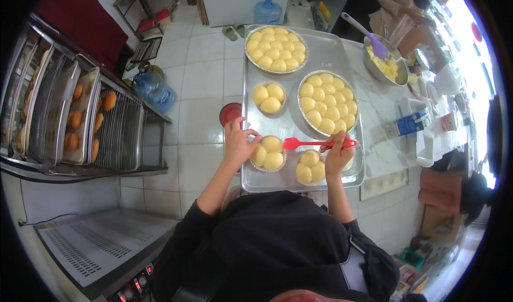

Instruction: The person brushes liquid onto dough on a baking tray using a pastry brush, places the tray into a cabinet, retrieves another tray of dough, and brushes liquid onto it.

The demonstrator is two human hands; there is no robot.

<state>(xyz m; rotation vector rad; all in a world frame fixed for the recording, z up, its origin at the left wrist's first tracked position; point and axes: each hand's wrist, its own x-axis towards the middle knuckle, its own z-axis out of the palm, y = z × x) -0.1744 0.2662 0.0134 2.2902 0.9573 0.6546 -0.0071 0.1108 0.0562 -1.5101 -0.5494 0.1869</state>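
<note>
My right hand (337, 155) grips a red pastry brush (310, 143), its bristle end pointing left. The brush head hangs beside a paper baking cup of dough balls (268, 153) that look shiny. My left hand (240, 143) pinches the upper left rim of that cup, other fingers raised. Below the brush handle sits a second cup of dough balls (311, 167); another item is partly hidden under my right hand. Farther up lie a third cup (269, 98) and two round foil pans of dough balls (328, 103) (276, 49). All stand on a large metal tray (326, 43).
A red bowl (230, 115) shows at the tray's left edge. On the marble counter (379, 142) stand a metal bowl (393, 72) with yellow filling and a purple spatula (378, 46). A rack (120, 136) with baked buns is at left, above an oven (101, 243). Another person (395, 0) is at far right.
</note>
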